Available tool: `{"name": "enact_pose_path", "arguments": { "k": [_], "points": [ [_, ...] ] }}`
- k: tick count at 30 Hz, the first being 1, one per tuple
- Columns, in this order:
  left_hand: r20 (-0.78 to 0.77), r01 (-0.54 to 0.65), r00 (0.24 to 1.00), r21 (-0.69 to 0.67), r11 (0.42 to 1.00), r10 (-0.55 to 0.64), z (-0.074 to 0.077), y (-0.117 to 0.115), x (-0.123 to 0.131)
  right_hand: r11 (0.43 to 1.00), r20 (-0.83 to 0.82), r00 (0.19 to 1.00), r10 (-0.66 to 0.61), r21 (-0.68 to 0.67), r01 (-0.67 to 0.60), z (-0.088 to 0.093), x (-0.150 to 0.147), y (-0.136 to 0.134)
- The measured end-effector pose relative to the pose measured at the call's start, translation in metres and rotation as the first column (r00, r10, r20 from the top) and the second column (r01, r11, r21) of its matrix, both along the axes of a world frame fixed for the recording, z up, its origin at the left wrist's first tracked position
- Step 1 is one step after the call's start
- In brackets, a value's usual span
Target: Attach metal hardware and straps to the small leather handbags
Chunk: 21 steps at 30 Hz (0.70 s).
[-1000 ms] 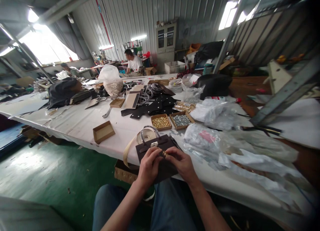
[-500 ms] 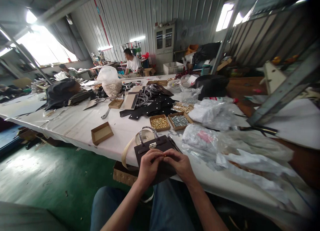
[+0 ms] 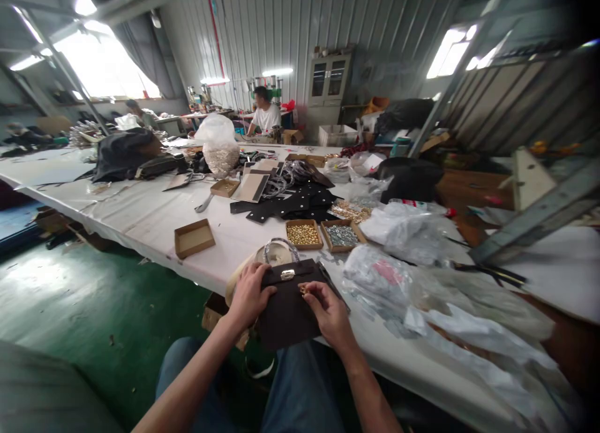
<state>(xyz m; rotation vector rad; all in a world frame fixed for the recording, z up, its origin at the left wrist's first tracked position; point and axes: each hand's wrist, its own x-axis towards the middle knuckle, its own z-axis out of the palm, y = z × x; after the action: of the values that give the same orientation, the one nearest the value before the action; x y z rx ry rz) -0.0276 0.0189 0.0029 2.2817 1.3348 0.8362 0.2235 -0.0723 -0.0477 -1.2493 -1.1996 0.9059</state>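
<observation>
A dark brown handbag (image 3: 288, 311) with a gold clasp (image 3: 287, 275) and a wrapped handle lies at the table's front edge, over my knees. My left hand (image 3: 250, 292) grips its left side, fingers over the upper left corner. Above the bag's right part, my right hand (image 3: 325, 308) pinches a small gold-coloured piece (image 3: 303, 289) between thumb and fingertips. Behind the bag sits a roll of cream strap (image 3: 274, 254), partly hidden. Farther back are a box of gold studs (image 3: 302, 234) and a box of silver pieces (image 3: 342, 235).
An empty cardboard tray (image 3: 194, 238) stands left on the white table (image 3: 140, 223). Black strips (image 3: 290, 202) lie behind the boxes, plastic bags (image 3: 379, 270) to the right. A metal post (image 3: 529, 211) slants at the right. People sit in the background.
My hands, earlier together over the bag, have parted. The left has moved to the bag's left side; the right stays over its right part with the small piece. The view has shifted slightly.
</observation>
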Motion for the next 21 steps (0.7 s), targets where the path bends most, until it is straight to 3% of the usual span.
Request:
{"name": "enact_pose_path", "arguments": {
  "k": [6,12,17,21],
  "points": [
    [-0.037,0.054,0.998,-0.015,0.998,-0.055,0.003,0.006,-0.005,0.998,0.42,0.906,0.058,-0.013,-0.058,0.015,-0.01,0.009],
    [-0.013,0.073,0.997,-0.04,0.997,-0.073,-0.003,0.017,-0.007,0.982,0.768,0.633,0.098,0.029,-0.188,0.018,-0.024,0.018],
    [0.089,0.117,0.99,-0.039,0.992,-0.113,-0.007,0.023,-0.015,0.966,0.877,0.462,0.132,-0.008,-0.259,0.027,-0.029,0.022],
    [0.184,0.047,0.983,-0.125,0.991,-0.023,0.004,0.022,-0.022,0.971,0.875,0.479,0.067,0.054,-0.234,0.037,-0.033,0.027]
  ]
}}
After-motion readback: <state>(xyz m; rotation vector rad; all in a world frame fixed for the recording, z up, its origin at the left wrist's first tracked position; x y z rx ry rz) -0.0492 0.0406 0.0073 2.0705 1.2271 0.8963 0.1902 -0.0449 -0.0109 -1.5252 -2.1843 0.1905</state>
